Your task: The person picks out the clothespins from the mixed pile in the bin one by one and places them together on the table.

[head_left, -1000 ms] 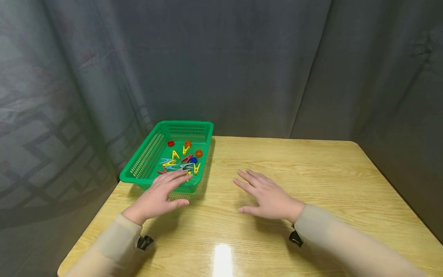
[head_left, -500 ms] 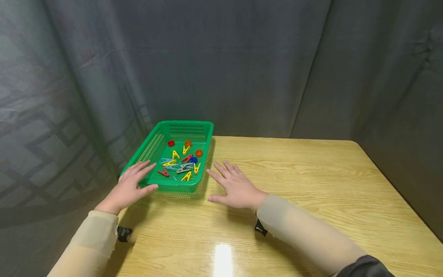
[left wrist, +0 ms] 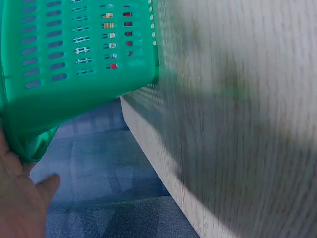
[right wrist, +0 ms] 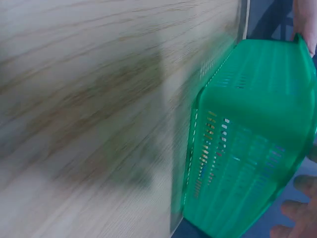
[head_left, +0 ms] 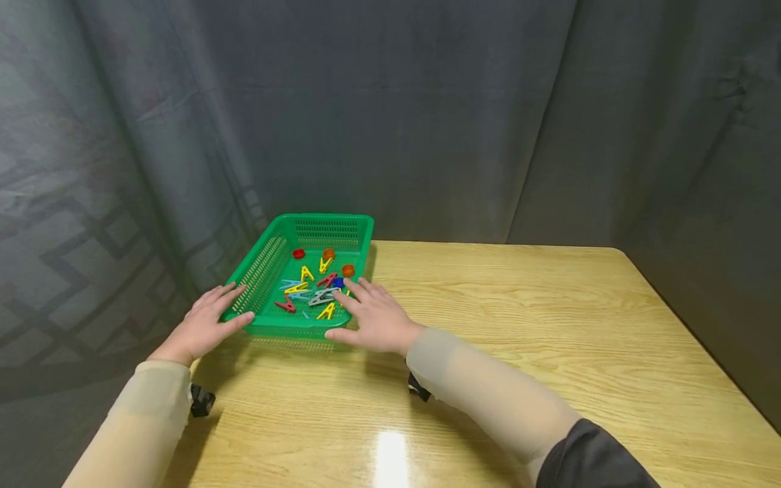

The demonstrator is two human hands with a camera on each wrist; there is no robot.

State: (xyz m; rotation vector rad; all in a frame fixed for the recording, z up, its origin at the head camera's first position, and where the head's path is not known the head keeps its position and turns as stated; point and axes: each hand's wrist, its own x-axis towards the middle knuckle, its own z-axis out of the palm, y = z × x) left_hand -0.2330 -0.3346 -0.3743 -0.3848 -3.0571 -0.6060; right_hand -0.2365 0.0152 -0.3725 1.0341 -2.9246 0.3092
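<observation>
A green perforated basket [head_left: 287,327] stands on the table at the left in the head view. Several clothespins lie inside, among them a yellow clothespin [head_left: 327,312], a red clothespin [head_left: 287,306] and a grey one. My left hand [head_left: 198,329] is at the near left corner of the basket, its fingers extended over the rim and its thumb spread. Over the near right corner reaches my right hand [head_left: 378,322], fingers spread and partly covering the clothespins there. In the left wrist view, the left fingers meet the basket's rim [left wrist: 32,148]. Neither hand is curled round the basket.
Also in the basket are a red cap-like disc [head_left: 298,254], two orange discs [head_left: 348,271] and a blue disc [head_left: 338,282]. The wooden table [head_left: 518,318] extends right. Grey curtains [head_left: 427,122] hang behind and beside it, close to the basket's left.
Both hands have moved left. The left hand has gone from in front of the basket to its left corner; the right has come from the bare table to its right corner.
</observation>
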